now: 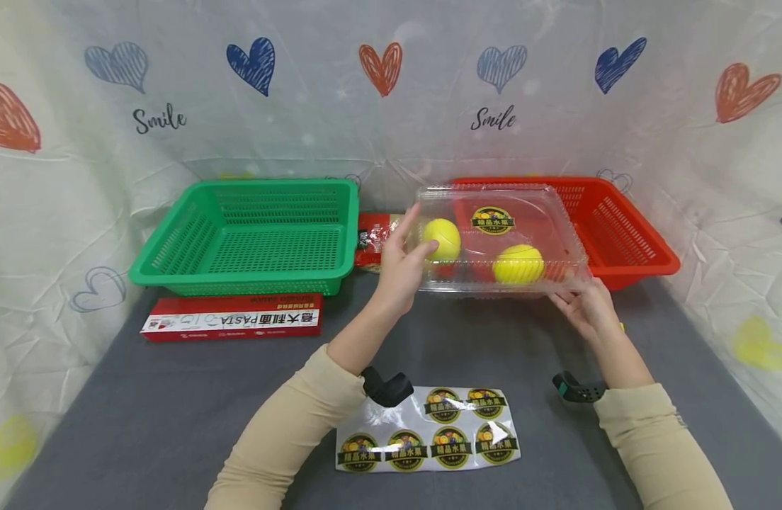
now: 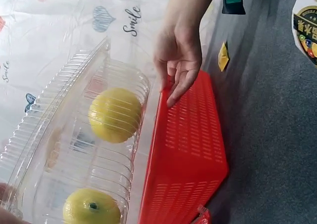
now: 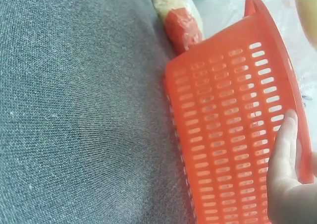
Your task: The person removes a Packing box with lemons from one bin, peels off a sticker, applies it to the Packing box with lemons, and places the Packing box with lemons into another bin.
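My left hand [image 1: 400, 273] grips the left end of a clear plastic fruit box [image 1: 537, 202]. The lidded box holds two yellow citrus fruits [image 1: 442, 239] and has a round fruit sticker [image 1: 493, 220] on top. It hangs tilted above the red basket [image 1: 620, 234]. Below the box's right front corner, my right hand [image 1: 585, 308] pinches the basket's rim; the left wrist view shows those fingers [image 2: 181, 87] at the rim. In the right wrist view, fingers [image 3: 283, 157] lie along the basket's slotted outer wall.
A green basket [image 1: 244, 283] stands at left, behind a red pasta box [image 1: 231, 319]. Between the baskets lies a red packet [image 1: 372, 241]. A sheet of round stickers [image 1: 429, 418] lies in front. A small yellow item [image 2: 224, 56] sits near the right hand.
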Demonstrator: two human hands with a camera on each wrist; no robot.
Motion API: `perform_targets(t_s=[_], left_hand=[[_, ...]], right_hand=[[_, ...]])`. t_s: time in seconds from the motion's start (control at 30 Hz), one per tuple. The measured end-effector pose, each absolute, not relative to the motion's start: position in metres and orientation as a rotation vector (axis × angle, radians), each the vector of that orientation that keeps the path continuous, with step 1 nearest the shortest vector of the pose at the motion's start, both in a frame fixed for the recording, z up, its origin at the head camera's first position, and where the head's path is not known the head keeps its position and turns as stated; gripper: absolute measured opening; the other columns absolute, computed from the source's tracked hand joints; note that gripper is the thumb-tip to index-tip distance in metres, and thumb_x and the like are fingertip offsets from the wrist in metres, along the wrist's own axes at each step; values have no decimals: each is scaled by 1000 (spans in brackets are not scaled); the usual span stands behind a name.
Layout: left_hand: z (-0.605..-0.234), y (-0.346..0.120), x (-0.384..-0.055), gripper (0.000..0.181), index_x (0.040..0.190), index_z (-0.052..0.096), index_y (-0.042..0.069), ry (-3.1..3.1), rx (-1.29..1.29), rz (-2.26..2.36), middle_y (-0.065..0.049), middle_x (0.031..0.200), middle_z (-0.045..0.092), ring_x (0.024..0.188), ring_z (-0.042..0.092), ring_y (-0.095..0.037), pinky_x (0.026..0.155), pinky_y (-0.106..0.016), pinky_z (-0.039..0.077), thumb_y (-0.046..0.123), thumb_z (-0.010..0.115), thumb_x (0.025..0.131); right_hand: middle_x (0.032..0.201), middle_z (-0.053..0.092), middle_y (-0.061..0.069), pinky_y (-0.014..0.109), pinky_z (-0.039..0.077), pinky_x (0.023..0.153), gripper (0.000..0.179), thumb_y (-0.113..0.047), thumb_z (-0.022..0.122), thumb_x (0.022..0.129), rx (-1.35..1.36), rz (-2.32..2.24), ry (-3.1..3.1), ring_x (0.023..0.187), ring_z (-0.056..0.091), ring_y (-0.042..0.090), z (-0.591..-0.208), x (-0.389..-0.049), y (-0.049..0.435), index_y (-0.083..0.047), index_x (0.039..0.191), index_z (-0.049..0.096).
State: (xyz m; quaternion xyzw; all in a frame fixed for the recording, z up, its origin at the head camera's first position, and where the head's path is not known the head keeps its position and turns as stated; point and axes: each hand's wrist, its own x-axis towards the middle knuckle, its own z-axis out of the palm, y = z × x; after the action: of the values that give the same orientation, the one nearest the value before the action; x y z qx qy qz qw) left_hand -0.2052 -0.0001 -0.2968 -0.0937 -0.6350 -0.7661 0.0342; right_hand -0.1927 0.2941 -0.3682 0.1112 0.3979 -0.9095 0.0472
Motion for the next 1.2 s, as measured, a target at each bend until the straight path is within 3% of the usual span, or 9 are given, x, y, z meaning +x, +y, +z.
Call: perform_targets(t_s=[0.23,0.4,0.6,0.8,0.93,1.03,1.2], left_hand=[[-294,14,-218,55,138,41,13,-1915,-249,-2362,-1,148,25,135,21,-15,98,-29,38,-4,51,87],[-290,27,-230,53,134,47,15,-1889,-260,-2360,2,149,24,135,18,-8,85,-22,43,-7,49,86],[-288,48,-244,54,131,51,11,-1861,-218,-2318,-4,149,21,136,16,-10,71,-18,42,-12,47,82],[-288,65,-254,50,128,54,11,-1907,-181,-2230,-4,147,26,135,19,-8,65,-15,41,-8,50,83],[-289,76,-261,47,128,54,11,-1947,-200,-2165,-6,147,28,134,21,-8,82,-15,41,-5,52,84],[-290,83,-265,46,127,55,11,-1977,-193,-2116,-8,145,31,134,24,-10,100,-16,29,-3,55,84],[-292,92,-267,45,126,56,13,-2056,-191,-2030,-6,145,33,134,24,-12,104,-20,24,0,58,83]], right_hand=[[101,65,-1,35,49,82,52,-13,62,85,401,-2786,1186,89,66,23,-367,-194,294,-23,128,35],[111,55,-1,36,49,82,50,-13,62,86,418,-2786,1198,88,66,24,-365,-194,295,-21,125,32],[123,36,-1,35,47,86,51,-14,61,86,472,-2769,1200,88,66,25,-363,-194,295,-24,122,26],[120,36,-1,35,46,87,55,-15,60,87,530,-2745,1228,86,66,24,-362,-195,295,-25,125,21],[119,36,0,35,47,86,59,-15,59,88,540,-2738,1236,85,66,24,-361,-195,295,-26,126,16],[119,36,0,35,47,86,57,-15,58,88,536,-2741,1230,85,66,24,-362,-195,295,-26,125,16],[121,36,0,36,46,86,49,-15,60,87,538,-2751,1207,86,66,25,-362,-195,295,-25,119,25]])
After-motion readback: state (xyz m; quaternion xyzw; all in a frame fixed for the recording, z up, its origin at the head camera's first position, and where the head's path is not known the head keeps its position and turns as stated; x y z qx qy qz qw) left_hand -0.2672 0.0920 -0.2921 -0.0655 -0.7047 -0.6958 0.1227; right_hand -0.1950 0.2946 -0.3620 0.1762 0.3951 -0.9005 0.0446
